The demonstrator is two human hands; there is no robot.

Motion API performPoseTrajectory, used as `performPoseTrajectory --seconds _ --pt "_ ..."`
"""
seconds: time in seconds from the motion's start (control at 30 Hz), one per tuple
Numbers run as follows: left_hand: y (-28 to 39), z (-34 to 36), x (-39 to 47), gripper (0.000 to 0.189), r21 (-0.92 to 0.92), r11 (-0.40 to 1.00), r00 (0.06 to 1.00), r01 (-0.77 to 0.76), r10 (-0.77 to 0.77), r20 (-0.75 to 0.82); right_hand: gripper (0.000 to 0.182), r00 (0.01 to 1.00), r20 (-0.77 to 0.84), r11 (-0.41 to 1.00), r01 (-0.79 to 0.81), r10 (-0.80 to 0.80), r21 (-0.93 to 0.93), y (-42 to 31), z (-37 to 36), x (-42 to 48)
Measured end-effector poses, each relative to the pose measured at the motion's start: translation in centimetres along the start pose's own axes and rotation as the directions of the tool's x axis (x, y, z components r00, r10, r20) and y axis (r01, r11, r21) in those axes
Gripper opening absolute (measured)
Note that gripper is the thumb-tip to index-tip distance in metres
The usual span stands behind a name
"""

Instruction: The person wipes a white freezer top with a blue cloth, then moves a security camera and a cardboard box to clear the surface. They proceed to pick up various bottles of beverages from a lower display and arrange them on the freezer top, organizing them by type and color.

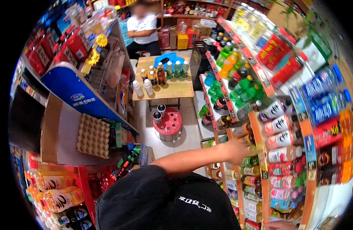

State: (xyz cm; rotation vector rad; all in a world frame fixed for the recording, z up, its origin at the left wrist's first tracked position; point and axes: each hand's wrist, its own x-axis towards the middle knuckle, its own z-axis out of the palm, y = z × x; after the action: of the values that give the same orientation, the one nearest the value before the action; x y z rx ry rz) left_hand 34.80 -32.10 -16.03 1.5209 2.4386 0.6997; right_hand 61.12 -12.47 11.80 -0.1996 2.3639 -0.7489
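My left hand reaches across to the drink shelves on the right, blurred, its fingers among the bottles of a middle shelf. A green-capped drink bottle lies just below it; whether the fingers hold a bottle cannot be made out. Only part of my right hand shows at the bottom edge, by the orange shelf strip; its grip is unclear. On the wooden table stand white bottles, dark tea-coloured bottles and clear green bottles. Two dark-labelled bottles stand on the red stool.
A person in a white shirt sits behind the table with folded arms. Left are a blue-sided shelf rack, an egg tray in a cardboard box and stacked orange drink bottles. Tiled floor shows around the stool.
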Motion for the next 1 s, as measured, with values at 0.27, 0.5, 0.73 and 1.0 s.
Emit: performPoseTrajectory --seconds 0.27,0.5,0.73,1.0 --pt "-12.2 8.1 -14.0 0.047 -0.177 0.853 0.814 0.491 -0.377 0.441 0.046 0.989 -0.142 0.970 -0.080 0.048 -0.228 16.6 16.8 37.1" --pt "-17.7 7.4 -21.8 0.043 -0.198 0.673 0.698 0.712 -0.649 0.304 0.058 0.911 0.371 0.974 0.217 -0.179 -0.063 10.3 14.2 62.4" --pt "-20.0 8.6 -25.2 0.042 -0.222 0.371 0.429 0.902 -0.827 0.362 0.062 0.900 0.246 0.925 0.378 -0.359 -0.031 0.0 8.9 89.0" --pt "-24.0 9.4 -21.3 0.050 -0.435 0.046 0.269 0.899 -0.842 0.467 0.063 0.822 -0.095 0.769 0.475 -0.561 -0.429 -10.6 6.8 107.1"
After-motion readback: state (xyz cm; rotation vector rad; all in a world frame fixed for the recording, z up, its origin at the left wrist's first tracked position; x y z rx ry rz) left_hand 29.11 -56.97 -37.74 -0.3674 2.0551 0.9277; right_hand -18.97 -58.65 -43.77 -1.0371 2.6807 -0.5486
